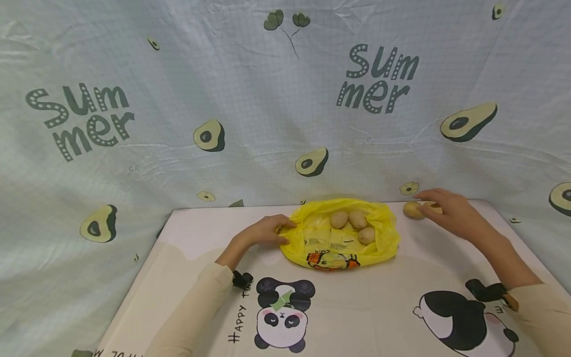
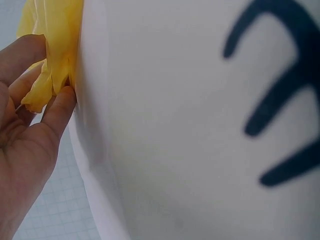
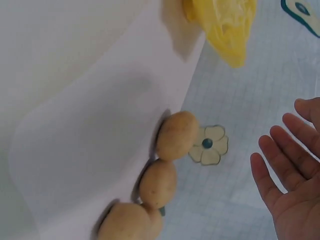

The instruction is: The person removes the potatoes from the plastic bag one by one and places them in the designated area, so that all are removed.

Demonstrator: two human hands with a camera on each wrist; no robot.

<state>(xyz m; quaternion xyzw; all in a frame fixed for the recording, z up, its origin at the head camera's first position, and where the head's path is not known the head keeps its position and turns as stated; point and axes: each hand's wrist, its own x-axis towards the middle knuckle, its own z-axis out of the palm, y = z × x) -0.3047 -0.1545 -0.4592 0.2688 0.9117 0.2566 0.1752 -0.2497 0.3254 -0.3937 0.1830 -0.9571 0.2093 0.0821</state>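
Note:
A yellow plastic bag (image 1: 330,255) lies on its base with its mouth spread wide, and three potatoes (image 1: 339,219) show inside toward its right side. My left hand (image 1: 267,230) grips the bag's left rim; in the left wrist view the yellow plastic (image 2: 57,47) passes between thumb and fingers. Over the back right of the table is my right hand (image 1: 450,213), its fingers extended and holding nothing. Below it are loose potatoes (image 1: 412,210), partly covered by the hand in the head view. The right wrist view shows several potatoes (image 3: 177,135) in a row, apart from the fingers.
The table (image 1: 196,225) has a pale cover with panda prints (image 1: 282,325) and lettering. Right behind its back edge hangs a light curtain (image 1: 250,163) with avocado and "summer" prints. Dark wrist straps (image 1: 243,280) sit at both sleeve ends.

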